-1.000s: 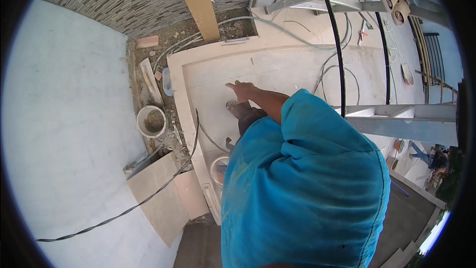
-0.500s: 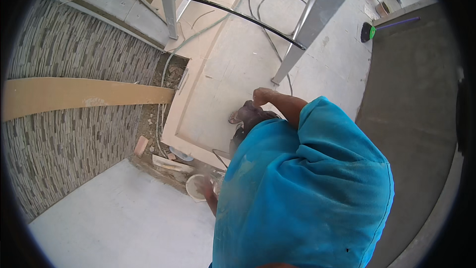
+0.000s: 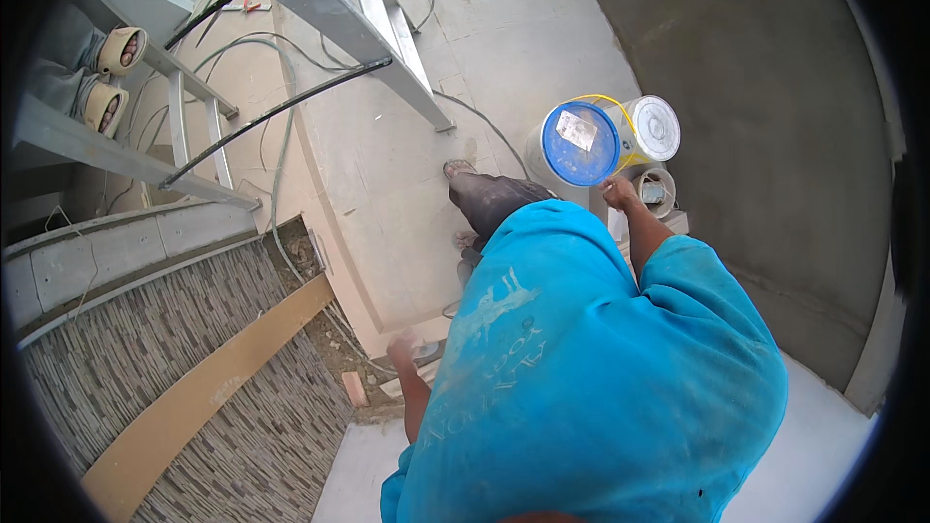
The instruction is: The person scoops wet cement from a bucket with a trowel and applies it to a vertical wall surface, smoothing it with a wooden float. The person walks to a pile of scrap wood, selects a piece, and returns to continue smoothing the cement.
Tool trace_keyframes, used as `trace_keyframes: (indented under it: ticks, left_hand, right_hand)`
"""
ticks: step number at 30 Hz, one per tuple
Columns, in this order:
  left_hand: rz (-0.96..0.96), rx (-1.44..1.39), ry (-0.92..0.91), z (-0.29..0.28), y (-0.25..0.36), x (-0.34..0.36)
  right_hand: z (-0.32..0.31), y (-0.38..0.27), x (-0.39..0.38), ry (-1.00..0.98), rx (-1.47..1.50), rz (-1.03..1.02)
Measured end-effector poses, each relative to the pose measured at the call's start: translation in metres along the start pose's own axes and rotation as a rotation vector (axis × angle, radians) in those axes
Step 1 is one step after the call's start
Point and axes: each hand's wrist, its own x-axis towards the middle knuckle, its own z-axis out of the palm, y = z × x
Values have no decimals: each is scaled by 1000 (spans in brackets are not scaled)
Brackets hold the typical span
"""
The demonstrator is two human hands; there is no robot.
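Note:
My right hand (image 3: 617, 193) reaches out to the right, its fingers curled together; what they hold, if anything, does not show. It is beside a large bucket with a blue lid (image 3: 599, 163) and close to a small open bucket (image 3: 656, 193) with something pale inside. A flat whitish piece (image 3: 576, 130) lies on the blue lid. On the other side, my left hand (image 3: 401, 350) hangs low over the tiled ledge, smeared by motion. A greyish object (image 3: 425, 351) lies close to it, partly hidden by my blue shirt.
A white-lidded bucket (image 3: 657, 128) stands by the grey wall (image 3: 756, 87). An aluminium ladder (image 3: 320, 15) rises at the upper left, and another person's sandalled feet (image 3: 121, 50) are on it. Hoses (image 3: 284, 126) cross the floor. A tan board (image 3: 208, 387) spans the striped tiles near a rubble-filled trench.
My view has swung to the right, bringing the buckets into sight. My right hand has moved out toward them. My left hand has left the white bucket it was at.

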Motion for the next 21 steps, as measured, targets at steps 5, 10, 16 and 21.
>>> trace_keyframes:
  ticks: [5,10,16,21]
  left_hand:
    - [123,190,-152,62,85,31]
    - [455,502,-511,221,239,-9]
    - [798,612,-713,448,411,-41]
    - [838,771,-524,545,502,6]
  right_hand:
    - [-22,-41,-3,102,164,-53]
    - [-60,-34,43,202,276,176]
    - [-86,21,163,188,138,261]
    - [-181,-38,313,-26,191,106]
